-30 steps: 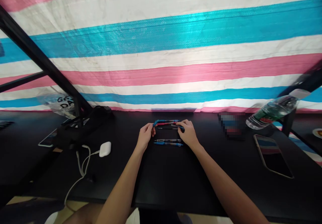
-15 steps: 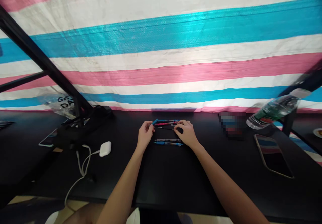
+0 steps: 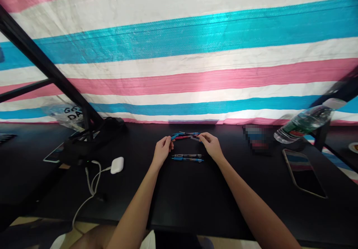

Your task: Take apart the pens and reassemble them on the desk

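Note:
My left hand (image 3: 163, 149) is closed at the fingertips on a blue pen part (image 3: 175, 136), which points up and to the right. My right hand (image 3: 210, 144) pinches a short, clear, tube-like pen piece (image 3: 195, 139) that slants out to the left of the fingertips. Between and just behind the hands lie a red pen (image 3: 183, 137) and a blue pen (image 3: 190, 133), partly overlapped by the held parts. Nearer me, a dark-and-clear pen (image 3: 187, 155) and another blue pen (image 3: 187, 159) rest side by side on the black table (image 3: 192, 193).
A white earbud case (image 3: 117, 165) with white cables (image 3: 93, 189) lies to the left, near a black bag (image 3: 75, 150). On the right are a phone (image 3: 304, 172), a leaning water bottle (image 3: 307, 124) and a blurred-out item (image 3: 256, 139). Striped sheeting (image 3: 195, 73) hangs behind.
My right hand has lifted slightly and shifted right, with the clear piece now tilted. The thin dark rod between my hands no longer shows. My left hand has lowered a little.

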